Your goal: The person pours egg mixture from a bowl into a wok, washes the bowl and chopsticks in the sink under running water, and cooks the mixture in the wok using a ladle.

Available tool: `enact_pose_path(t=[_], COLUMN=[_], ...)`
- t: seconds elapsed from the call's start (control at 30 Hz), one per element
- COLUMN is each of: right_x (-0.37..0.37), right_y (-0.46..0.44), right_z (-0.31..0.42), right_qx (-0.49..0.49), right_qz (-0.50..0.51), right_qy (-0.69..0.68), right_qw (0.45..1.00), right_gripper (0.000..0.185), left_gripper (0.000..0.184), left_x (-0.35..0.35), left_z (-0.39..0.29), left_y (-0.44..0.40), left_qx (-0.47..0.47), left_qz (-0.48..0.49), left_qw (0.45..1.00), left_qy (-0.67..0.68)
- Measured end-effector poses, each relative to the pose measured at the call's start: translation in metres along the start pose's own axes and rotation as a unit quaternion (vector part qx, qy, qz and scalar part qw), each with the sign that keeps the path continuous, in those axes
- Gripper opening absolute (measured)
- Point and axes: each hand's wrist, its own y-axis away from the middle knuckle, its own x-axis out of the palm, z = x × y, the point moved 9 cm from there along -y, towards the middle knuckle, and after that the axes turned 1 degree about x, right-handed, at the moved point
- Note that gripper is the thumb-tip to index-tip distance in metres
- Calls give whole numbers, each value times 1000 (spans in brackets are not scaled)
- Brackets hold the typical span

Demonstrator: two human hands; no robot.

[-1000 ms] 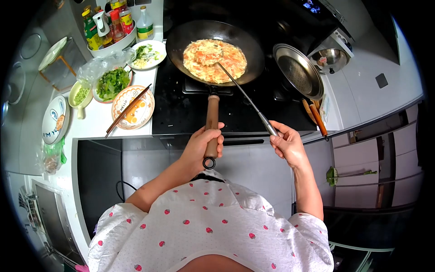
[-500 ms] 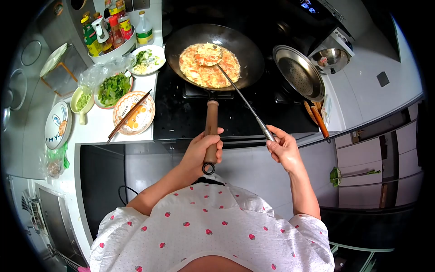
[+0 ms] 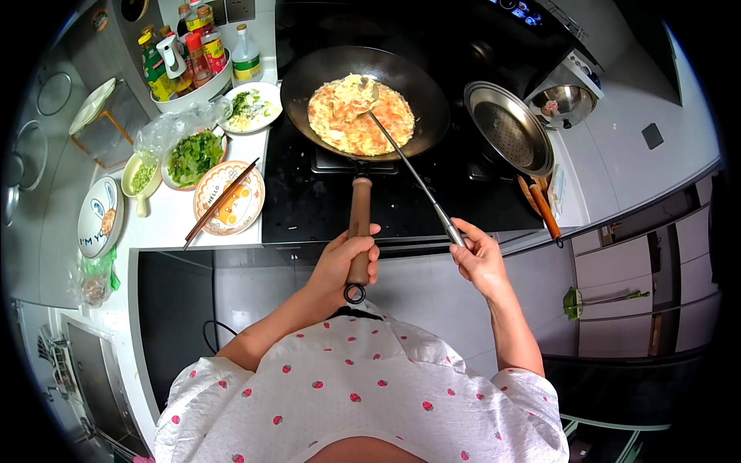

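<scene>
My left hand (image 3: 344, 265) is wrapped around the brown wooden handle of a dark wok (image 3: 428, 108) on the black stove. In the wok lies a yellow and orange egg-like mixture (image 3: 382, 131). My right hand (image 3: 480, 258) grips the metal handle of a long ladle (image 3: 417, 174). The ladle's head is down in the mixture, mostly covered by a heap of it. Left of the stove, a pair of chopsticks (image 3: 221, 203) rests across a patterned plate (image 3: 248, 214).
Plates of leafy greens (image 3: 194, 157) and chopped scallion and garlic (image 3: 251, 106) stand on the left counter, below a tray of bottles (image 3: 202, 92). A perforated steamer pan (image 3: 509, 127) sits on the stove's right, near a wooden-handled utensil (image 3: 545, 210) and a metal bowl (image 3: 570, 100).
The ladle's head has shifted slightly, and the heap of mixture on it has slid and spread leftward. My right hand has moved a little left and down. My left hand keeps hold of the handle.
</scene>
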Motion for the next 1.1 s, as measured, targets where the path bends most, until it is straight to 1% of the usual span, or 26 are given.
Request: enact_pose_path(t=[0.13, 0.33, 0.4, 0.43, 0.47, 0.53, 0.63, 0.73, 0.8, 0.87, 0.97, 1.1], right_x=[0, -2, -3, -3, -3, -1, -8, -20, -26, -24, -17, -8], right_y=[0, 1, 3, 4, 6, 12, 20, 29, 34, 37, 36, 23], right_z=[-1, 0, 7, 11, 20, 32, 50, 72, 87, 99, 108, 110], right_qx=[-9, -33, -70, -88, -150, -270, -283, -291, -292, -250, -236, -272], right_qz=[-2, -13, -43, -58, -82, -127, -188, -190, -162, -151, -123, -142], right_qy=[9, 71, 140, 174, 244, 375, 509, 509, 456, 481, 528, 579], right_qw=[1000, 997, 987, 979, 955, 877, 791, 787, 825, 827, 807, 755], right_gripper=[45, 46, 46, 46, 47, 48, 50, 51, 47, 46, 46, 43], left_gripper=[30, 30, 30, 30, 30, 30, 31, 31, 31, 31, 31, 31], left_x=[1, 1, 0, 0, 0, 1, 0, 0, 0, 0, 1, 0], left_z=[0, 0, 1, 0, 0, -1, -1, -1, 0, -1, -2, -1], left_y=[1, 0, 0, 0, 1, 2, 3, 2, 2, 2, 2, 2], left_qx=[-3, -2, -1, 0, 1, -1, 1, -1, -3, -4, -2, 1], left_qz=[-6, -2, -3, -3, -4, -14, -17, -22, -23, -22, -22, -19], left_qw=[1000, 1000, 1000, 1000, 1000, 1000, 1000, 1000, 1000, 1000, 1000, 1000], left_qy=[-1, 4, 6, 5, 4, 0, -2, -1, -2, -1, -2, -1])
